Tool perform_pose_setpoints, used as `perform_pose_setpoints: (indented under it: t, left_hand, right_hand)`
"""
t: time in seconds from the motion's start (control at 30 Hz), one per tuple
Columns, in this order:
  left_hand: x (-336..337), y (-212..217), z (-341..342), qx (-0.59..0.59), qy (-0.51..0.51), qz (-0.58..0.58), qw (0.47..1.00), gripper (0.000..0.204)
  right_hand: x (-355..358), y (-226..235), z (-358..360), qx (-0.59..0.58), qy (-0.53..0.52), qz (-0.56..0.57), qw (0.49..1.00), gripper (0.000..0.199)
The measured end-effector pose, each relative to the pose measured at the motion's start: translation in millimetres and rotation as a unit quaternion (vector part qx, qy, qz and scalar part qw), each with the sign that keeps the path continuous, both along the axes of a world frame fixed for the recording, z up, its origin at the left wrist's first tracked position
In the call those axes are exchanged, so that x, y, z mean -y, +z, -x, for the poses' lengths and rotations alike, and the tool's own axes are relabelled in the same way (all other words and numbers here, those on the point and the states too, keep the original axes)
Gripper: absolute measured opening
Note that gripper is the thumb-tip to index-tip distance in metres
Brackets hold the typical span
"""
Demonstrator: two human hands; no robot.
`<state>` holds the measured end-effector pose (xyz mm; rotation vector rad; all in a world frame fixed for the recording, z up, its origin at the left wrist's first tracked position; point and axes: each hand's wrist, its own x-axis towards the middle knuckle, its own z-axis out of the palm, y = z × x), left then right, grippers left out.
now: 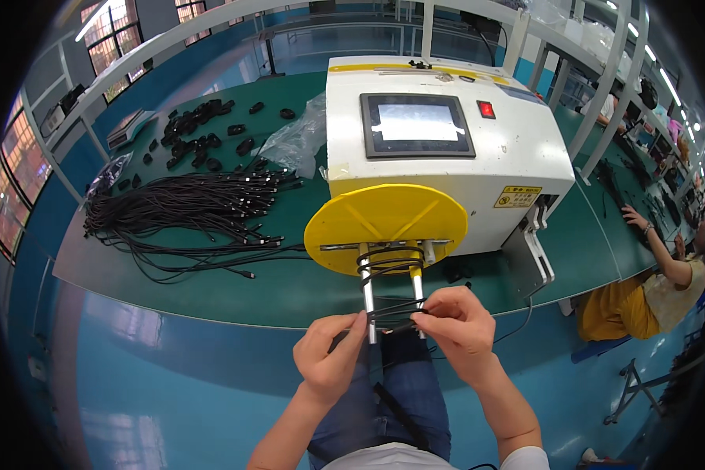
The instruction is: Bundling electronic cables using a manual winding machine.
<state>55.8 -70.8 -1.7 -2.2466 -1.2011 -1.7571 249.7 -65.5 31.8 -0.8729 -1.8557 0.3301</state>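
Observation:
A black cable (381, 271) is looped around two rods that stick out from a yellow disc (345, 211) toward me. Close to the rods' near ends, more turns of it hang loosely between my hands. My left hand (327, 350) is closed in a pinch on the cable beside the left metal rod (369, 301). At the right rod (416, 283), my right hand (460, 323) pinches the cable between thumb and fingers, with a short end of it showing just below. The left fingertips partly hide the cable.
The disc is on the front of a white winding machine (446, 184) with a screen (417, 123) and red switch (486, 110). Left on the green table (211, 301) lie a cable bundle (184, 207), several black clips (192, 121) and a plastic bag (301, 137). A person (662, 286) sits at right.

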Motion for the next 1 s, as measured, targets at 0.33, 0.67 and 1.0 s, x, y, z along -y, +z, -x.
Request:
perform_pose_setpoints:
  t: [0.33, 0.67, 1.0]
  left_hand:
    - [25.3, 85.0, -8.7, -0.152, -0.046, 0.170, 0.973, 0.082]
    - [-21.5, 64.1, -43.5, -0.364, 0.104, 0.094, 0.921, 0.062]
    - [-23.0, 55.8, -52.7, -0.321, 0.080, 0.151, 0.932, 0.062]
  right_hand:
    - [-4.5, 19.4, -5.1, 0.146, -0.001, -0.051, 0.988, 0.026]
    - [-5.9, 21.3, -3.6, 0.136, 0.000, -0.071, 0.988, 0.026]
    - [-41.2, -22.8, -14.3, -0.228, -0.091, 0.154, 0.957, 0.020]
